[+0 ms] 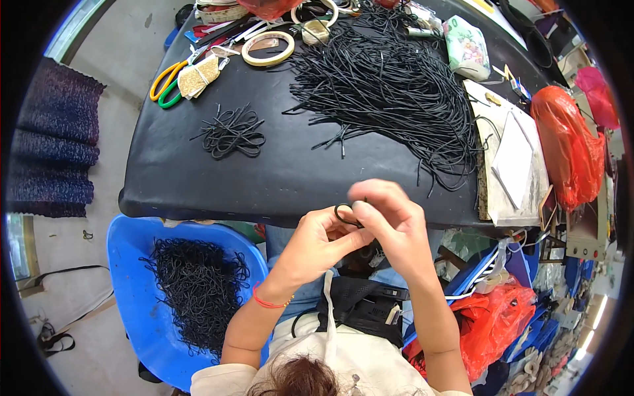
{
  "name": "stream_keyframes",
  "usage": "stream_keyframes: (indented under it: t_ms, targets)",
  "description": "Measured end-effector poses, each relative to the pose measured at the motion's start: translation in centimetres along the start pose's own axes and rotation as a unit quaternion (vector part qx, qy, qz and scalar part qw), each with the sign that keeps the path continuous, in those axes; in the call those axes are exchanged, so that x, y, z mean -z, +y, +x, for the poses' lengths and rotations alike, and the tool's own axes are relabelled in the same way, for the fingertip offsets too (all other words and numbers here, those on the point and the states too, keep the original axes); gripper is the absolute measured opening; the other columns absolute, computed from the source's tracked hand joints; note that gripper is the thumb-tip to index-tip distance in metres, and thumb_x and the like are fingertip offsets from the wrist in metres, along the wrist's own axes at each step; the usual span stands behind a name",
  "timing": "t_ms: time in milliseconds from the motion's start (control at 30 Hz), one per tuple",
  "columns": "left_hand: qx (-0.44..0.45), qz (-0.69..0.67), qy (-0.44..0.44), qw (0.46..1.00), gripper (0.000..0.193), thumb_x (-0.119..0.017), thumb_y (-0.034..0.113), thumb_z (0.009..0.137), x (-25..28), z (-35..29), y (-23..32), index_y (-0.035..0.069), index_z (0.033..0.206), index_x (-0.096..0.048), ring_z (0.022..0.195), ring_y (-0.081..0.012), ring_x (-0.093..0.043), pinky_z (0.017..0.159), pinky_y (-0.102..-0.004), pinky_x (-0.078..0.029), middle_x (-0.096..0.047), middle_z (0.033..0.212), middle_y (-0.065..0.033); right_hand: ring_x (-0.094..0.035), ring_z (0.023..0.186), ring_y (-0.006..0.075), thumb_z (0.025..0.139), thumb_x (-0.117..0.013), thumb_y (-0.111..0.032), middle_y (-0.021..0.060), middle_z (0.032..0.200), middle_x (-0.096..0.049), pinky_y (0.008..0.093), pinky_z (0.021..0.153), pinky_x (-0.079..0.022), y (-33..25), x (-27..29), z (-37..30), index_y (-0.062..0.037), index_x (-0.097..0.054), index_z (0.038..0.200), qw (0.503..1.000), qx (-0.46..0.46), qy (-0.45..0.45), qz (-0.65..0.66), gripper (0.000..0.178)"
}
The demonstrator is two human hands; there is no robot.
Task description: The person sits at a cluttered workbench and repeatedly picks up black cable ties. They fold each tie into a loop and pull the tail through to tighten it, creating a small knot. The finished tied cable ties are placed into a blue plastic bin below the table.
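My left hand (322, 236) pinches a short black cord (339, 212) just off the table's front edge. The cord bends into a small loop between my hands. My right hand (391, 221) is closed on it too; its upper fingers are blurred by motion. Beyond my hands a wide heap of black cords (389, 86) lies across the table, some with pale tips. Left of it sits a small bunch of looped black cords (234, 134). In a blue tub (125, 264) at my left is a tangled pile of black cords (195, 290).
The black-covered table (191, 185) carries scissors (168, 84) with orange and green handles, a roll of tape (267, 49) and a tissue pack (466, 47). A pale board (522, 171) lies at the right edge, beside a red plastic bag (568, 145). Another red bag (489, 323) hangs lower right.
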State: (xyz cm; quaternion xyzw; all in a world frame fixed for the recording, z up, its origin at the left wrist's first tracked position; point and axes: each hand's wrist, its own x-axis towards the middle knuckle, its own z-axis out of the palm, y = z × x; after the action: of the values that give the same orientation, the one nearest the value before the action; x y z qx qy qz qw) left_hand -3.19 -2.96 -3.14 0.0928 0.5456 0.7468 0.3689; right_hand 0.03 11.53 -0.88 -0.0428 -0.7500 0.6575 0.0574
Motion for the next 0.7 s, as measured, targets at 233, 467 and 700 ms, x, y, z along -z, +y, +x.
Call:
stream_keyframes:
  t_ms: [233,467,700]
  targets:
    - [-0.009,-0.077,0.016,0.997,0.020,-0.054,0.013,0.091,-0.4,-0.7,0.2,-0.004,0.097,-0.062,0.073,-0.0065,-0.055,0.069,-0.0222,-0.046,-0.062,0.084,-0.0034,-0.047,0.053,0.0027,0.090,-0.056,-0.021,-0.0017,0.061,-0.054,0.0177,0.046,-0.039,0.0,-1.0,-0.5,-0.0003,-0.060,0.082,0.972,-0.143,0.025,0.186,0.023]
    - [-0.008,-0.080,-0.019,0.997,0.020,-0.054,0.012,0.091,-0.3,-0.7,-0.4,-0.004,0.099,-0.062,0.077,-0.0070,-0.056,0.070,-0.0215,-0.045,-0.063,0.086,-0.0026,-0.046,0.051,0.0039,0.092,-0.054,-0.024,-0.0010,0.062,-0.052,0.0187,0.044,-0.038,0.0,-0.6,-0.3,-0.0009,-0.057,0.080,0.956,-0.204,0.025,0.208,0.026]
    - [-0.079,-0.217,0.139,0.963,0.016,-0.057,0.009,0.088,-0.8,0.2,-1.1,0.001,0.102,-0.061,0.078,-0.0080,-0.058,0.071,-0.0218,-0.048,-0.064,0.091,-0.0060,-0.057,0.081,0.0091,0.090,-0.056,-0.016,0.0052,0.091,-0.060,0.0229,0.072,-0.047,0.0,-0.6,-1.0,0.0000,-0.056,0.102,0.975,-0.122,0.115,0.143,0.020]
